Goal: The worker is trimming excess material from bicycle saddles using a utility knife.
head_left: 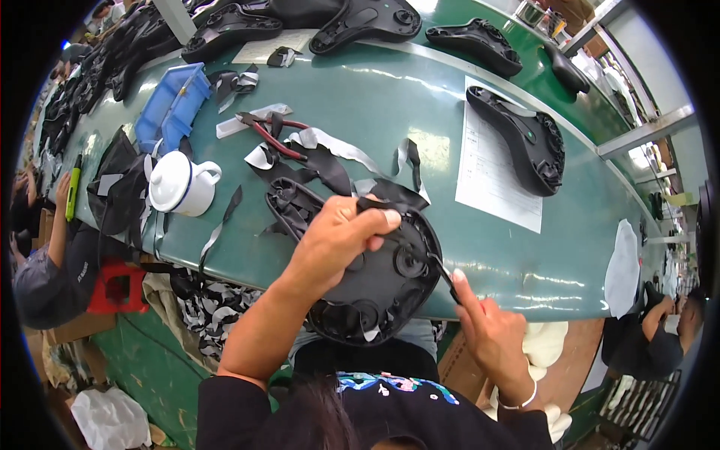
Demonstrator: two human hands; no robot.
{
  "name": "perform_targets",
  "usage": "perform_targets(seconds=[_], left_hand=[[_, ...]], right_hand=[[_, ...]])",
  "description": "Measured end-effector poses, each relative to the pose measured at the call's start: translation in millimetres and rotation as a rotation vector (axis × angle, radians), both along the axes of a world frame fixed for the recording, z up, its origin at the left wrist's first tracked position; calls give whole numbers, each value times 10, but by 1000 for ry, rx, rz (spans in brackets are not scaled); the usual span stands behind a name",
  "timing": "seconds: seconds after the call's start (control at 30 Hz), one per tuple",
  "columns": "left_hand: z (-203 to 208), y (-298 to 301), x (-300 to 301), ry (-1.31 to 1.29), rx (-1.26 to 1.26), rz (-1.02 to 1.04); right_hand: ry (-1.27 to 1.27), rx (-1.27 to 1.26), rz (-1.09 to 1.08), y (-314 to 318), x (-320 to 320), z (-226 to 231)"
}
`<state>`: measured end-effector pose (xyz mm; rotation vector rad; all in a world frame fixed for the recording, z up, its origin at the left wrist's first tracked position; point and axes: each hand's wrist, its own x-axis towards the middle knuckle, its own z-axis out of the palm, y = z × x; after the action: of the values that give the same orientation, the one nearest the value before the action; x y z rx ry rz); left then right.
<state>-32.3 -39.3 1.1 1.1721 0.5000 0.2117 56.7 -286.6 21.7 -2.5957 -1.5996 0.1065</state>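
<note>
An upturned black bicycle saddle (367,289) rests against my lap and the table's near edge, its underside facing up. Above its far rim, my left hand (337,236) is closed in a pinch on a black strip of cover material (394,196). My right hand (487,326) grips a slim, dark, knife-like tool (445,276), whose tip meets the right rim of the saddle. Exactly what kind of tool it is, I cannot tell. Beyond the saddle lie red-handled pliers (274,139) among black and white offcuts (330,169).
To the left stand a white lidded enamel mug (182,184) and a blue plastic bin (172,105). Another saddle (521,139) lies on a paper sheet (495,180) at right. More saddles (367,26) line the far side. Co-workers sit at both sides; a red stool (120,285) is left.
</note>
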Motion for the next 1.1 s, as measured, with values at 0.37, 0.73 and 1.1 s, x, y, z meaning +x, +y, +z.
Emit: perform_targets(seconds=[0.37, 0.73, 1.1], left_hand=[[-41, 168, 170, -734, -402, 252], [-201, 318, 368, -266, 1598, -70], [-165, 425, 439, -45, 837, 232]], right_hand=[[3, 31, -130, 182, -184, -61], [96, 299, -9, 412, 280, -99], [38, 2, -139, 380, -184, 20]])
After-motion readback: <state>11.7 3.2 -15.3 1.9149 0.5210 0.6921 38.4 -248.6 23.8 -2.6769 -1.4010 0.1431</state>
